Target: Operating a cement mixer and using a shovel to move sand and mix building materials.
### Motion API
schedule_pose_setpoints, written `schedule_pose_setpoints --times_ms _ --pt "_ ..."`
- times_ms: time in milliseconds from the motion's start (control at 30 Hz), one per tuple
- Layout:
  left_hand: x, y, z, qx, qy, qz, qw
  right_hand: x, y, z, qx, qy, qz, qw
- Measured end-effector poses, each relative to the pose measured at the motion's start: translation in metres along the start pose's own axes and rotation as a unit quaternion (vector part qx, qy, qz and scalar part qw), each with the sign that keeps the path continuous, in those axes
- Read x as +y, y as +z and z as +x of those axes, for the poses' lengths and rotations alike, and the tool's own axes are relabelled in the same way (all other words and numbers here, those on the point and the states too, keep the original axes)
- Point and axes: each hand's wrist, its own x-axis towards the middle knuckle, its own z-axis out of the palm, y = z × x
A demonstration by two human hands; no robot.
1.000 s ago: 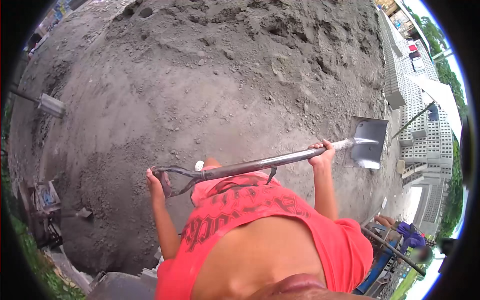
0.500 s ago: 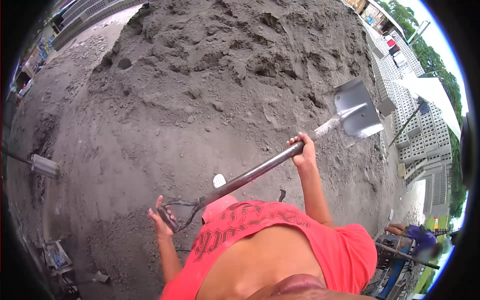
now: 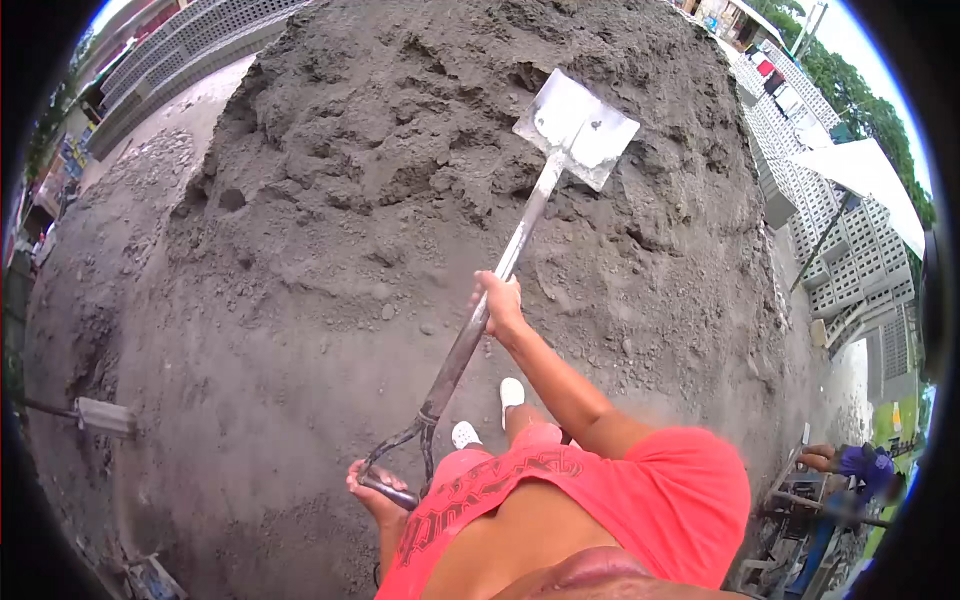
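A metal shovel (image 3: pixel 457 352) slants up across the view, its flat, worn silver blade (image 3: pixel 578 122) in front of the dark sand pile (image 3: pixel 400 130). Low on the left, my left hand (image 3: pixel 378 492) is closed around the D-shaped grip (image 3: pixel 388 488). Halfway up the shaft, my right hand (image 3: pixel 498 302) wraps round the metal, its fingers slightly blurred. The blade looks bare, with no sand heaped on it. Whether it touches the pile I cannot tell.
My white shoes (image 3: pixel 465 435) stand on the sandy ground. Stacked hollow blocks (image 3: pixel 860 250) line the right side beneath a white sheet (image 3: pixel 868 185). Another person (image 3: pixel 865 470) is at the lower right. A metal-headed tool (image 3: pixel 105 416) shows at the left, and block rows (image 3: pixel 200 60) stand at the far left.
The shovel blade has swung from the right toward the upper middle. My right hand has moved left with the shaft; my left hand and the grip are lower and slightly right.
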Motion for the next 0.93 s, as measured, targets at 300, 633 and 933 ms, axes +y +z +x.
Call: schedule_pose_setpoints --times_ms 300,633,933 --pt "-0.024 0.063 0.031 0.145 0.05 -0.029 0.988 0.012 0.047 0.103 -0.033 0.099 -0.018 0.994" --pt "-0.034 0.505 0.172 -0.102 -0.123 -0.152 0.975 -0.311 0.074 0.479 -0.123 0.093 -0.024 0.988" --pt "0.046 0.631 0.163 -0.299 -0.006 -0.217 0.929 -0.432 0.137 0.514 -0.16 0.002 -0.007 0.987"
